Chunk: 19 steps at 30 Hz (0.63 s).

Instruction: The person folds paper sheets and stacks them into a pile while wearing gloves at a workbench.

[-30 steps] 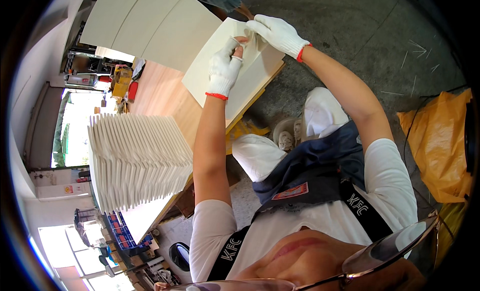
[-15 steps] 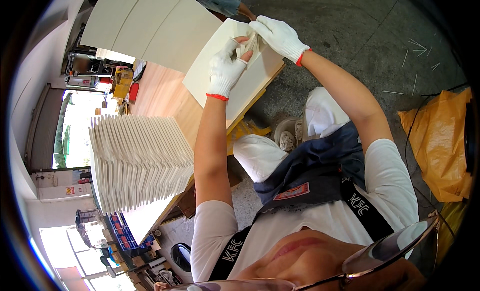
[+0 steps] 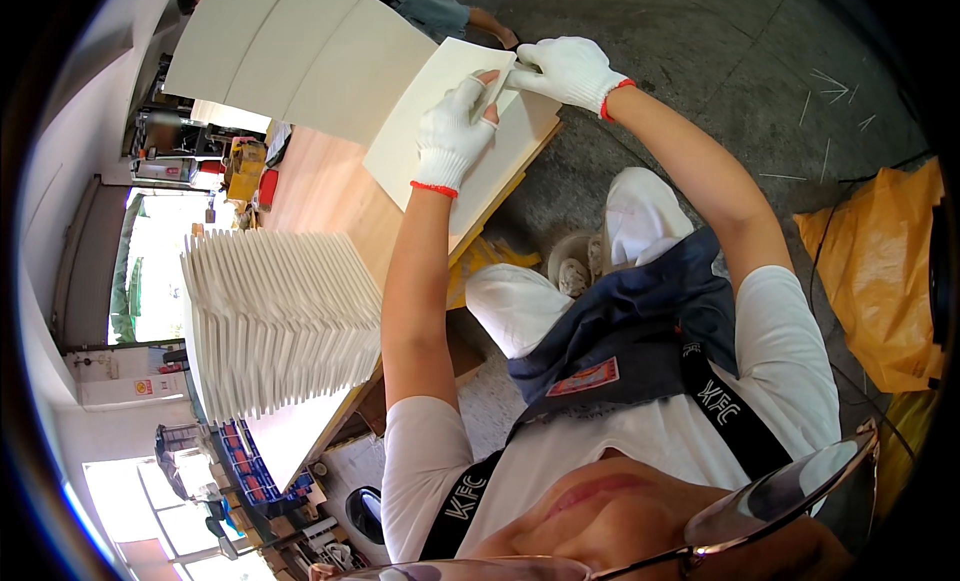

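A stack of off-white sheets [image 3: 400,151] lies at the far edge of the wooden table, and its far right corner is slightly raised. My left hand [image 3: 452,133], in a white knitted glove with red cuff, rests flat on the top sheet. Its bare thumb and forefinger are spread apart. At the sheets' right edge is my right hand [image 3: 572,71], gloved the same way. Its thumb and forefinger reach to the corner with a gap between them; whether they touch it is hard to tell.
Nearer on the table [image 3: 320,196] stands a tall pile of zigzag-edged white pieces [image 3: 280,321]. Large cream panels [image 3: 290,56] lie at the far left. A person's bare arm [image 3: 490,23] shows beyond. An orange sack [image 3: 875,271] sits on the floor at right, where thin white strips [image 3: 828,86] lie.
The sheets' fanned, lifted edge has dropped down flat. My right hand has drawn back to the right and its fingers have come off the top of the stack. My left hand stays put.
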{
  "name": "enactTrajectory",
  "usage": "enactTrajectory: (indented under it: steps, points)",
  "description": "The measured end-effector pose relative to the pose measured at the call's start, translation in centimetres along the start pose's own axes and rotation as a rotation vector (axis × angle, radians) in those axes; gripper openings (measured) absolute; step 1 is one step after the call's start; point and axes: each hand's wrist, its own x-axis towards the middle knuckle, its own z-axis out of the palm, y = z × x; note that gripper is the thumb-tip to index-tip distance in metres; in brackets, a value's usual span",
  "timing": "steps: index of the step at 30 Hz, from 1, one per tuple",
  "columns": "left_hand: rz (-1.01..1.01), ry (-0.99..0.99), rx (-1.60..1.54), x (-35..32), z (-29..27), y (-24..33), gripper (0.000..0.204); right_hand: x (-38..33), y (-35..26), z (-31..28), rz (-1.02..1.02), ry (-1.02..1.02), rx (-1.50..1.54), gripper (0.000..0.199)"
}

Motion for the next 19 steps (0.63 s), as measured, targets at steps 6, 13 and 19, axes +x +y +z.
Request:
enactTrajectory:
  steps: [6, 13, 19]
  points:
    - [-0.126, -0.030, 0.041, 1.8, 0.3, 0.0, 0.033, 0.2, -0.3, -1.4, -0.156, 0.006, -0.081, 0.038]
    - [-0.199, -0.049, 0.071, 2.2, 0.5, -0.1, 0.032, 1.6, -1.2, -0.7, -0.153, 0.029, 0.111, 0.039]
    - [-0.204, -0.091, -0.183, 1.7, 0.5, -1.7, 0.048, 1.5, -1.4, 1.3, 0.082, 0.049, 0.469, 0.045]
